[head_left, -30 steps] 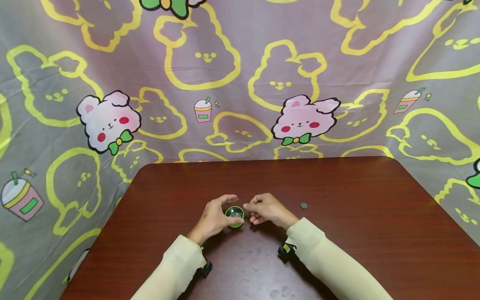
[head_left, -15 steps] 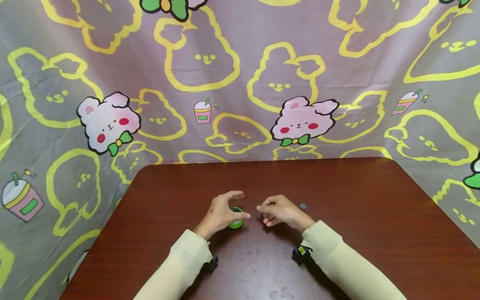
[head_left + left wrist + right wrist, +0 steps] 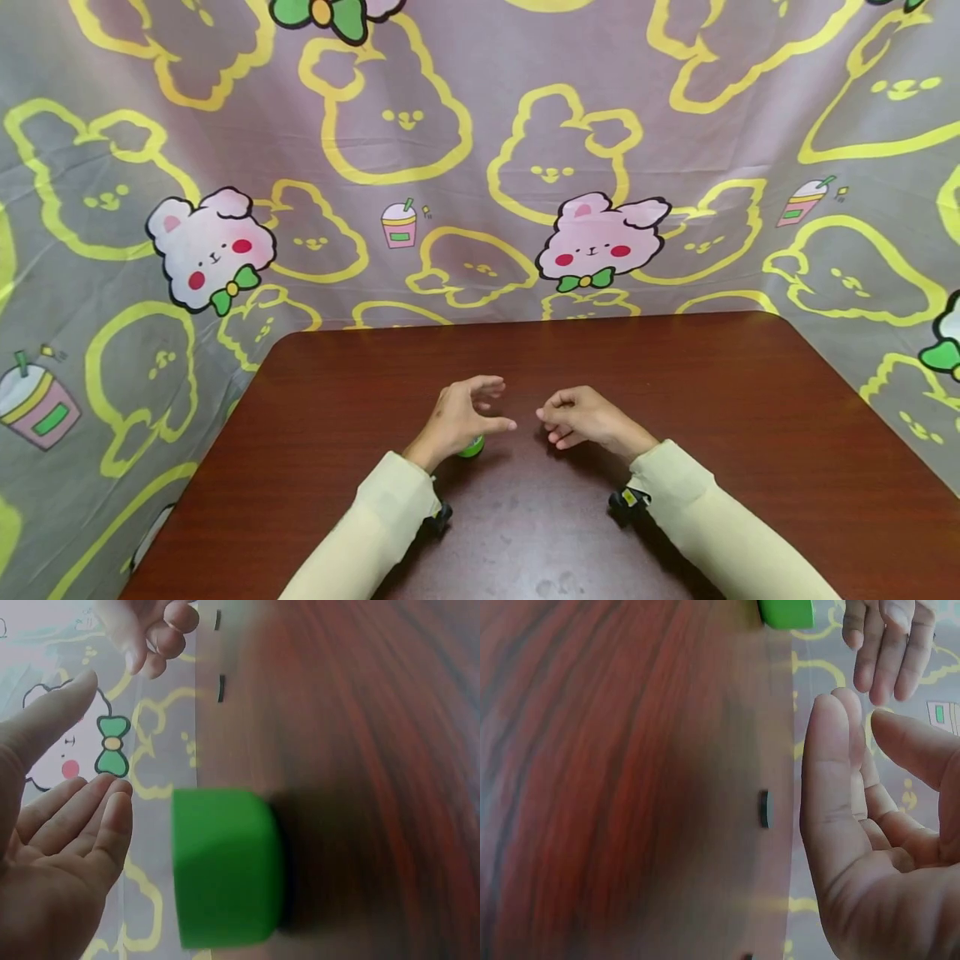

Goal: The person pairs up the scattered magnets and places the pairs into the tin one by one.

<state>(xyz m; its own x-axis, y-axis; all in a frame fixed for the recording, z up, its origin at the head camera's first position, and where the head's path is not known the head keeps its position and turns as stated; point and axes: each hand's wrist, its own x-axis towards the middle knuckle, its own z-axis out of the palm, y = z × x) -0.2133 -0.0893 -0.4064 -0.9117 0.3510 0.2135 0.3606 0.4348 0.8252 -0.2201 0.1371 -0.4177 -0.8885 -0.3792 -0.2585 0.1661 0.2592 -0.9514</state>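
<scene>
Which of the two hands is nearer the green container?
The left hand: in the head view it partly covers the green container, while the right hand is farther off to the right and clear of it.

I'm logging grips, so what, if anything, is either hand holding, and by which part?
Nothing is held: the left hand is near the green cup, not gripping it, and the right hand is empty.

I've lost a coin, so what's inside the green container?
Only the outside of the green container shows in the wrist views. In the head view, the left hand hides most of it, so its contents, if any, cannot be seen.
</scene>
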